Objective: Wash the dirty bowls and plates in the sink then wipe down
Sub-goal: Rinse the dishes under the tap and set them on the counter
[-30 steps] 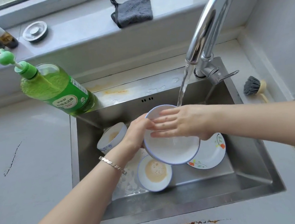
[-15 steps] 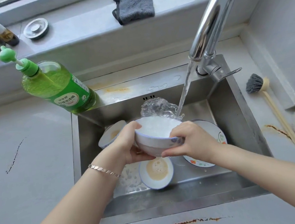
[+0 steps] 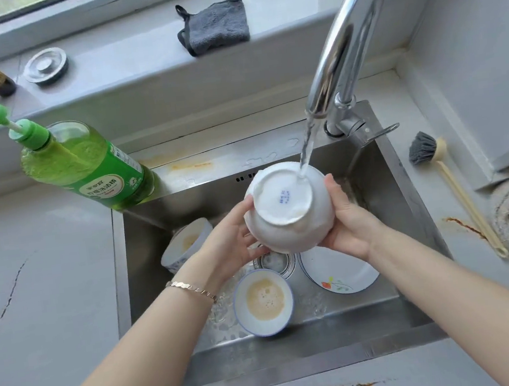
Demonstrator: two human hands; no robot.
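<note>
- A white bowl (image 3: 292, 220) is held upside down above the sink (image 3: 313, 346), its blue-marked base struck by the water stream (image 3: 307, 148).
- A blue-rimmed bowl (image 3: 263, 302) is set upright on the sink floor near the front, filled with yellowish foamy liquid.
- A tilted bowl (image 3: 185, 244) is leaned at the left wall, stained yellowish inside.
- A flower-patterned plate (image 3: 340, 273) is laid flat at the right, partly hidden.

The green dish-soap bottle (image 3: 82, 162) at the far left corner of the sink (image 3: 147, 270) carries a pale oval label (image 3: 102, 187) printed in green Chinese characters. Its large line ends in 洗洁精. The smaller lines above and below it are too blurred to read. A barcode (image 3: 122, 156) runs along the bottle's right side, its digits unreadable. The upturned base of the white bowl (image 3: 288, 220) over the sink bears a small blue stamp (image 3: 285, 196), too small to read.
</note>
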